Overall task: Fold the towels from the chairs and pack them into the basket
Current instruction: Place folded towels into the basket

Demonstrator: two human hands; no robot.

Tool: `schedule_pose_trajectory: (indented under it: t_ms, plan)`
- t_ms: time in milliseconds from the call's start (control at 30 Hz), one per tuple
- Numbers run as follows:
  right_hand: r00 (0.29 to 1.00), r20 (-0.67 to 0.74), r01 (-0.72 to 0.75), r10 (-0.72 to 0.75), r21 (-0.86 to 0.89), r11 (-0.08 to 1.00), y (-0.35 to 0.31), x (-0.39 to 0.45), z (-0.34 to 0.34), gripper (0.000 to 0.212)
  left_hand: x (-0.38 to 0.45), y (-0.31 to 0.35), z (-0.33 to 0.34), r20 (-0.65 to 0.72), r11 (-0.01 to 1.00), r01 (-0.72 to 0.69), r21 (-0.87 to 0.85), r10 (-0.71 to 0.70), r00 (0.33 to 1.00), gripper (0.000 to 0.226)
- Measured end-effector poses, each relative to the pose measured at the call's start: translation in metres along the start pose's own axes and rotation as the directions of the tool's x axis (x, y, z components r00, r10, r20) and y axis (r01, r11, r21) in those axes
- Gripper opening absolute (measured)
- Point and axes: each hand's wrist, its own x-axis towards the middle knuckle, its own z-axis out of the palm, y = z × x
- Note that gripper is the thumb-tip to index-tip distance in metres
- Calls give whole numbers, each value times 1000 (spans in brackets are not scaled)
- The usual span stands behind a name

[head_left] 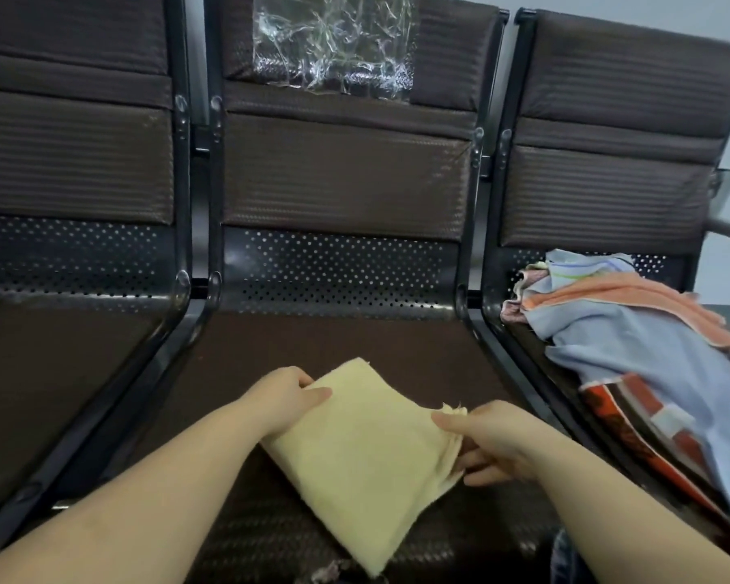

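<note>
Head view looks down on a row of three dark brown padded chairs with black perforated-metal frames, set against a pale wall; a folded yellow towel (pixel 367 453) lies on the middle chair's seat (pixel 397 347). Left hand (pixel 285 398) pinches the towel's far left edge with thumb on top, and right hand (pixel 494 440) grips its layered right edge, fingers (pixel 477 459) curled beneath. Crumpled clear plastic (pixel 334 46) clings to the middle backrest, and a heap of blue, orange and patterned towels (pixel 633 351) covers the right chair.
</note>
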Motion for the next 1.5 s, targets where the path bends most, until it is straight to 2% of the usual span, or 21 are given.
schedule_pose_trajectory:
  t_ms: [67,233,300,400,500,600,633,733,833,933,1033,1100,1200,1267,1333,1500]
  plan:
    - [998,-64,5,-6,-10,1000,0,5,4,42,0,-3,-1,-5,998,38,40,-38,999,44]
    - [979,-201,18,-37,-96,995,-1,10,6,8,-15,-7,-7,51,980,122,155,-132,990,53]
    - [977,-212,10,-38,-131,991,-1,6,3,15,-26,-8,-11,93,973,165,165,-182,979,63]
    - [989,-147,-55,32,-151,987,1,-7,6,36,-41,-14,-13,188,969,224,102,-240,952,75]
    - [992,-106,-88,64,-243,966,1,-23,14,41,-63,-15,-10,268,964,263,-26,-247,931,44]
    - [996,-80,-69,37,-449,891,-1,-36,23,41,-83,-20,-1,315,962,269,-56,-239,919,37]
    - [997,-68,-55,26,-469,881,-2,-38,26,41,-86,-24,1,304,966,251,-70,-219,927,36]
    - [998,-56,9,-34,-399,917,-1,-42,36,46,-95,-33,4,192,964,198,-177,-164,968,47]
    - [998,-39,49,-58,-187,981,0,-40,43,48,-102,-41,1,125,922,190,-337,-157,980,42]
    - [999,-10,40,-41,-44,998,1,-37,47,53,-106,-51,-8,147,830,204,-519,-149,978,37]
    - [988,-65,136,-142,-83,987,-1,-37,48,70,-107,-60,-15,227,703,238,-671,-110,968,63]
    - [974,-40,213,-221,-152,965,-2,-42,45,76,-108,-61,-20,302,711,222,-667,-14,953,73]
    - [963,88,267,-254,-232,935,-1,-44,40,60,-111,-59,-22,377,778,175,-604,85,922,72]
    - [960,162,263,-229,-241,934,1,-46,38,50,-109,-58,-23,389,809,158,-567,93,917,68]
    - [955,189,271,-229,-241,932,3,-47,37,48,-107,-56,-23,382,822,159,-547,76,921,65]
    - [941,135,331,-310,-179,927,7,-44,34,55,-102,-53,-22,313,867,108,-486,58,948,63]
